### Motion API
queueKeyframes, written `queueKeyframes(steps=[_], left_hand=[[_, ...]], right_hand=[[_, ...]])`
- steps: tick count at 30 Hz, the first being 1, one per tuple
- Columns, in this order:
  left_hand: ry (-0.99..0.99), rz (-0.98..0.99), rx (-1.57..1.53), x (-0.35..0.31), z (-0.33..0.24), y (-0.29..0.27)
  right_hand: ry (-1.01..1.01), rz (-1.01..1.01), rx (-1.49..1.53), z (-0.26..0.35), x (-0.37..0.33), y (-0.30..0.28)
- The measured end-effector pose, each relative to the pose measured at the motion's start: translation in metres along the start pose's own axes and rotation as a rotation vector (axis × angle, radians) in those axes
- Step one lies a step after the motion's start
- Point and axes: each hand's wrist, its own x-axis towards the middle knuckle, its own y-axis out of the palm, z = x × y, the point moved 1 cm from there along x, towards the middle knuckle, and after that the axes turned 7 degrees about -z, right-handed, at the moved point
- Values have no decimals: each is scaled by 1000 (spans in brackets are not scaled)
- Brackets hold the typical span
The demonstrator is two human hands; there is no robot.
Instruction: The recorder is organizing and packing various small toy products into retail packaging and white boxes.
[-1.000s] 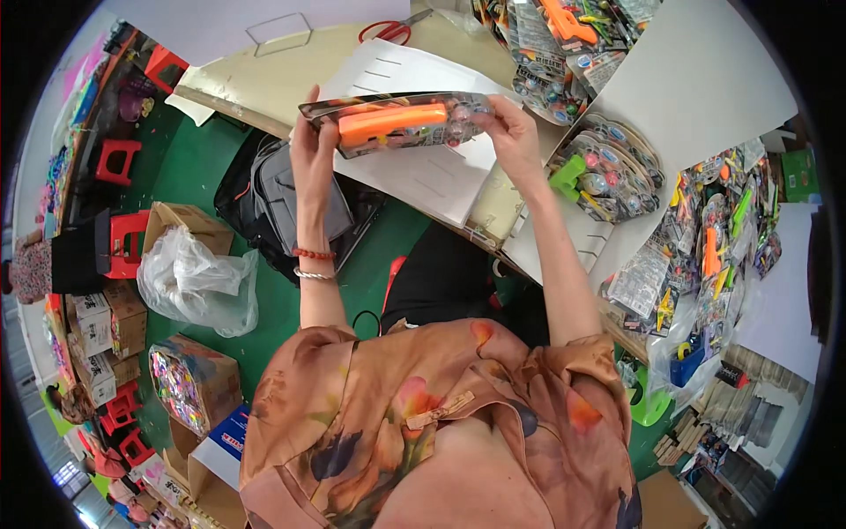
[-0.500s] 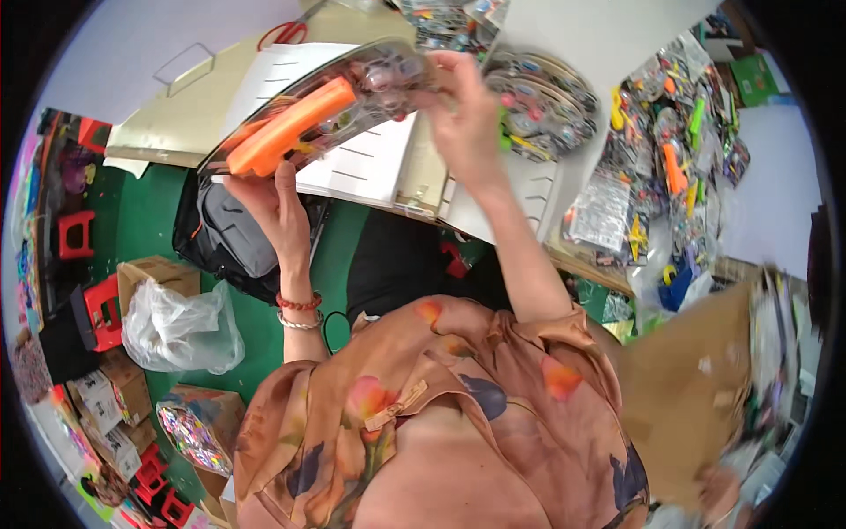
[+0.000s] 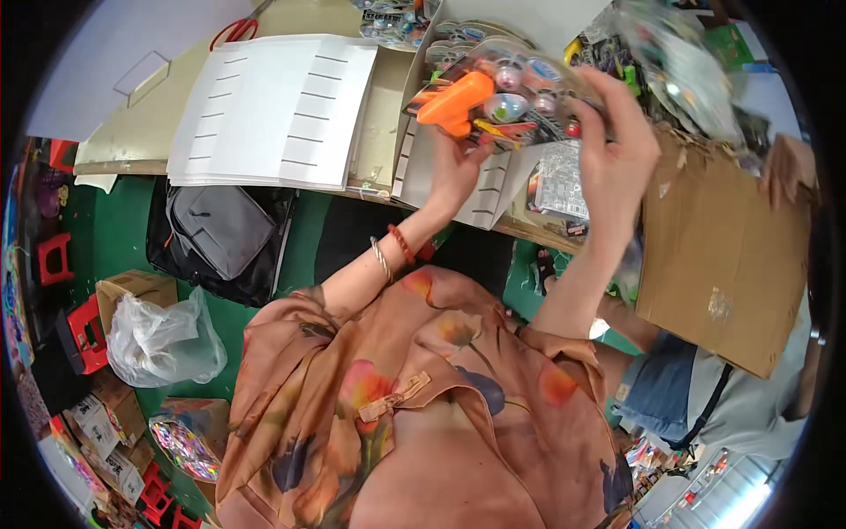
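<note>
A toy blister pack [image 3: 508, 104] with an orange plastic piece and several small round parts hangs tilted over an open white box [image 3: 407, 113]. My right hand [image 3: 619, 132] grips its right end, thumb and fingers pinching the edge. My left hand [image 3: 456, 176] holds the lower left edge from below, next to the orange piece. Similar packs [image 3: 483, 32] lie in the far part of the box, partly hidden behind the held one.
Flat white sheets with short dark lines [image 3: 264, 115] lie on the table at left, near red-handled scissors [image 3: 235, 32]. More packaged toys are heaped at right. A co-worker's hand [image 3: 787, 172] rests at a brown cardboard box [image 3: 723, 264]. A grey backpack [image 3: 216, 231] sits below the table edge.
Both my hands have carried the toy blister pack rightward, from above the sheets to over the white box. At right, the co-worker and brown cardboard box have come further into view.
</note>
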Motion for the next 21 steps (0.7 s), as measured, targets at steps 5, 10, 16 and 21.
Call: queueKeyframes(steps=[5, 10, 16, 21], left_hand=[[-227, -30, 18, 13, 19, 7], [-331, -31, 35, 5, 29, 11], [-407, -86, 4, 9, 38, 11], [-414, -116, -44, 9, 43, 18]], right_hand=[[-86, 50, -82, -31, -13, 5], [-150, 215, -255, -29, -7, 7], [-181, 237, -363, -34, -2, 17], [-289, 258, -387, -26, 4, 14]])
